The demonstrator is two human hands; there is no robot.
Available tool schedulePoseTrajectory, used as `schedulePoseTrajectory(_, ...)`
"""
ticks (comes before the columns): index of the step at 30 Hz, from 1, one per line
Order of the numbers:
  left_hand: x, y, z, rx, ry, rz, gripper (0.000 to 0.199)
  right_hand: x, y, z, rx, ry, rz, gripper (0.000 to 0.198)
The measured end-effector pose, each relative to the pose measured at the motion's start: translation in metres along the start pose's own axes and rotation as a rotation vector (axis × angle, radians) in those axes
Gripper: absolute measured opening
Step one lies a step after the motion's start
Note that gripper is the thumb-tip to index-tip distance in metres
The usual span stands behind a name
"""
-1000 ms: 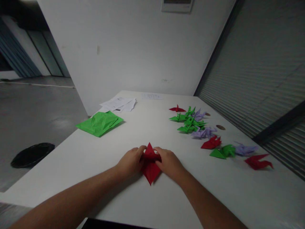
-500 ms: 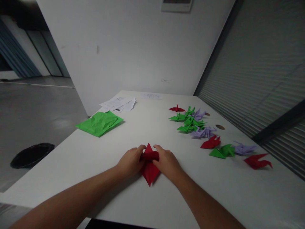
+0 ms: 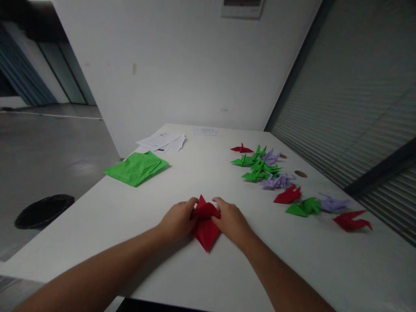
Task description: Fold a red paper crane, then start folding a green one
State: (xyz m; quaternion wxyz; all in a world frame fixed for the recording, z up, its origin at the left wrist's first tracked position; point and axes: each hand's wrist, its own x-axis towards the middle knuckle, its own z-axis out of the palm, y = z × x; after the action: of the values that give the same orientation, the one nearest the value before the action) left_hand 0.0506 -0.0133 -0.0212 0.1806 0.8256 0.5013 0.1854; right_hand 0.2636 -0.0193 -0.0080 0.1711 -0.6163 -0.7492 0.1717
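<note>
A sheet of red origami paper (image 3: 207, 235), partly folded into a diamond, lies at the near middle of the table. My left hand (image 3: 180, 218) pinches its left side between thumb and fingers. On the opposite side, my right hand (image 3: 231, 221) grips the paper's right edge. Between the two hands an upper flap bulges in a curve, and a pointed tip shows beyond it. Parts of the side edges are hidden under my fingers.
Several folded green cranes (image 3: 260, 167), purple cranes (image 3: 276, 181) and red cranes (image 3: 352, 221) line the table's right side. Green paper sheets (image 3: 136, 168) lie at left, before white printed papers (image 3: 161, 141). A black bin (image 3: 43, 211) stands on the floor beyond the left edge.
The red paper's near tip has shifted slightly right, and its raised flap has opened wider. My right hand has moved a little to the right; my left hand has hardly moved.
</note>
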Motion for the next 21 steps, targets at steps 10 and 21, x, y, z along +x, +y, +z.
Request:
schedulePoseTrajectory(10,0.000,0.002,-0.001,0.026,0.032,0.035,0.040,0.001,0.000,0.005,0.064,-0.006,-0.135,0.061)
schedulePoseTrajectory(21,-0.011,0.000,-0.007,0.165,0.005,0.211,0.014,-0.002,0.013,-0.008,-0.059,-0.002,-0.556,0.037)
